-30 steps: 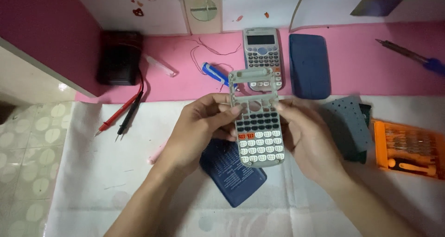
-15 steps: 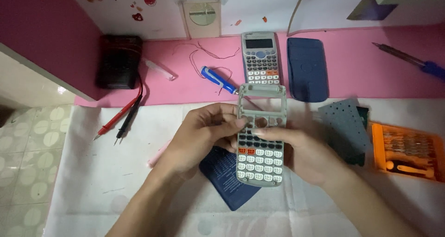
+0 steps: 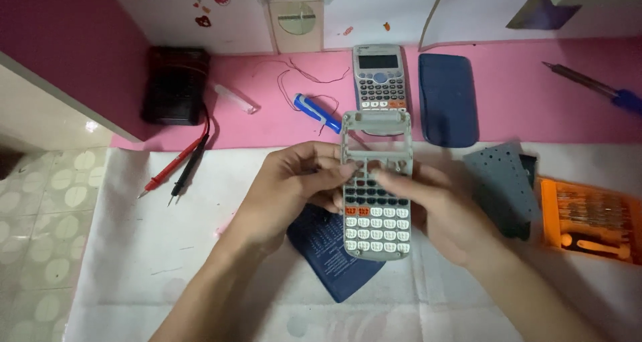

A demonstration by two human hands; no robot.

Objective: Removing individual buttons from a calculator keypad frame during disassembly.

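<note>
Two hands, head view: left hand (image 3: 284, 188) and right hand (image 3: 445, 211) grip the grey calculator front shell (image 3: 375, 185), fingers closed on its sides, above the table (image 3: 120, 248).
Beneath: dark blue back cover (image 3: 334, 252) on the white cloth.
Right margin: orange screwdriver case (image 3: 588, 218), near.
Behind: second calculator (image 3: 378, 78), blue slide cover (image 3: 448, 98), multimeter (image 3: 175, 84) at the wall.

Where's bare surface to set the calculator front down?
Free: white cloth left of the left hand, below the red and black probes. Crowded: under the grey calculator front lies a dark blue cover; right holds the orange screwdriver tray.
</note>
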